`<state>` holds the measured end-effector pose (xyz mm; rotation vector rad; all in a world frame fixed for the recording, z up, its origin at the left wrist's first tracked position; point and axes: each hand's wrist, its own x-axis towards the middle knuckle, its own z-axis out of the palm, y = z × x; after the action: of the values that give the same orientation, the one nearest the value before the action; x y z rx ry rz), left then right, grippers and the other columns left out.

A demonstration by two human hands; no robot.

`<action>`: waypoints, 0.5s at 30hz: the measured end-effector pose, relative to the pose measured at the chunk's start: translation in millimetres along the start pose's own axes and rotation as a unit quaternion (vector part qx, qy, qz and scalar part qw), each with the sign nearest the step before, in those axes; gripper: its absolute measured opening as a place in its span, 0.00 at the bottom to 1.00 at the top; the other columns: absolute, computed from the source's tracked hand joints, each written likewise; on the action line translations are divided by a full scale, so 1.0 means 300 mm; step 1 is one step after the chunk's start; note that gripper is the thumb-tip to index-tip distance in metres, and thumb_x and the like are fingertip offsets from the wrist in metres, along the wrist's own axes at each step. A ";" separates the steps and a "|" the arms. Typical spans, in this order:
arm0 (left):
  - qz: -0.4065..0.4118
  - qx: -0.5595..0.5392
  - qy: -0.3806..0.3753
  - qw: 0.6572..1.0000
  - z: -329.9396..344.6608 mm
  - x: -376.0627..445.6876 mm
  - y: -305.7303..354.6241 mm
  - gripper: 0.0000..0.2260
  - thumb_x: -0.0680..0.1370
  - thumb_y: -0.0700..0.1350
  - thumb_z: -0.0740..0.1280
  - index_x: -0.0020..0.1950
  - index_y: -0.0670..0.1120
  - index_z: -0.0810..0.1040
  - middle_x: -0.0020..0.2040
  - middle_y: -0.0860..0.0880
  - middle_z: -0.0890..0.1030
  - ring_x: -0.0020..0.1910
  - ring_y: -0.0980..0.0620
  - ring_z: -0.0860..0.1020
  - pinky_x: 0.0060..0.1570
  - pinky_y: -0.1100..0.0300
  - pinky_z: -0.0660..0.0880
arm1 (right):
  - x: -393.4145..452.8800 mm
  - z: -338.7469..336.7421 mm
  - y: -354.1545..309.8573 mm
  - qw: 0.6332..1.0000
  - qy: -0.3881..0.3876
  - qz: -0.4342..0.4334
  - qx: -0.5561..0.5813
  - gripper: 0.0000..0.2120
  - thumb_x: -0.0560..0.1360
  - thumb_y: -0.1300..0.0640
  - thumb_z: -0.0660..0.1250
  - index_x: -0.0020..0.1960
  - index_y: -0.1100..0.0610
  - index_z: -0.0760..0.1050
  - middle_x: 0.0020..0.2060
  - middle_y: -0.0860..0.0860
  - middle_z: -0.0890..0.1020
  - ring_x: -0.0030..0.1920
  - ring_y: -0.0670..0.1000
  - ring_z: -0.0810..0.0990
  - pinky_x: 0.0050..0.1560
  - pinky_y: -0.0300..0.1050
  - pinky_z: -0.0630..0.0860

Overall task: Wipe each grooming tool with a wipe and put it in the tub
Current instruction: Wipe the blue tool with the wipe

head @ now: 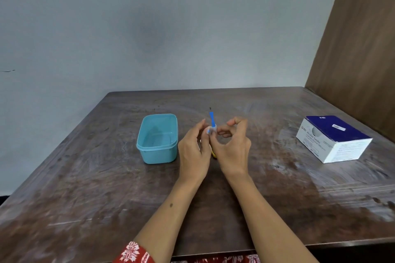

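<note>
Blue tool [211, 118] right of tub [157, 137]: left hand [193, 151] holds it, right hand [232, 147] pinches wipe [211, 130] round it; wiping step, likely tub next.

Teal tub [157, 139]; blue tool [212, 119]; navy-white box [333, 138]; red floral sleeve [133, 253].

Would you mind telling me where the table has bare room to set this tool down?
Bare table runs between the right hand and the alcohol swab box, and across the near edge. It is tight between the blue tub and the left hand, both hands gripping the blue tool.
</note>
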<state>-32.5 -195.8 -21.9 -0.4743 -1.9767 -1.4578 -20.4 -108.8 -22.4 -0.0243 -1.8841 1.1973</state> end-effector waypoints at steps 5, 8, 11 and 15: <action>0.003 -0.008 0.000 1.000 -0.009 0.007 -0.003 0.08 0.77 0.39 0.66 0.55 0.43 0.80 0.46 0.54 0.81 0.45 0.67 0.77 0.46 0.74 0.72 | -0.008 -0.002 0.004 0.999 -0.043 -0.015 -0.030 0.21 0.70 0.60 0.73 0.50 0.51 0.61 0.41 0.50 0.81 0.40 0.37 0.77 0.42 0.23 0.71; 0.003 -0.010 0.003 1.000 -0.011 0.011 -0.003 0.08 0.76 0.37 0.66 0.53 0.43 0.81 0.45 0.56 0.80 0.45 0.69 0.76 0.45 0.75 0.71 | -0.012 -0.004 0.003 0.998 -0.056 0.000 -0.029 0.20 0.70 0.60 0.73 0.49 0.51 0.62 0.41 0.49 0.81 0.40 0.37 0.77 0.42 0.24 0.71; 0.005 -0.016 0.015 1.000 -0.010 0.014 -0.003 0.07 0.77 0.37 0.65 0.53 0.42 0.80 0.46 0.53 0.81 0.45 0.67 0.77 0.44 0.75 0.71 | -0.011 -0.004 0.015 0.997 -0.059 0.011 -0.040 0.14 0.70 0.61 0.73 0.47 0.53 0.68 0.39 0.46 0.79 0.40 0.44 0.79 0.42 0.34 0.75; -0.005 -0.023 0.024 0.999 -0.011 0.019 -0.014 0.07 0.77 0.37 0.65 0.52 0.41 0.81 0.45 0.50 0.83 0.44 0.60 0.79 0.43 0.73 0.72 | -0.010 0.005 0.030 0.997 -0.041 -0.030 -0.065 0.06 0.69 0.62 0.74 0.45 0.57 0.80 0.38 0.47 0.83 0.40 0.44 0.80 0.44 0.38 0.76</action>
<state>-38.4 -200.7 -20.6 -0.4459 -1.9145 -1.5091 -23.4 -106.4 -31.2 0.0109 -2.0169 1.0481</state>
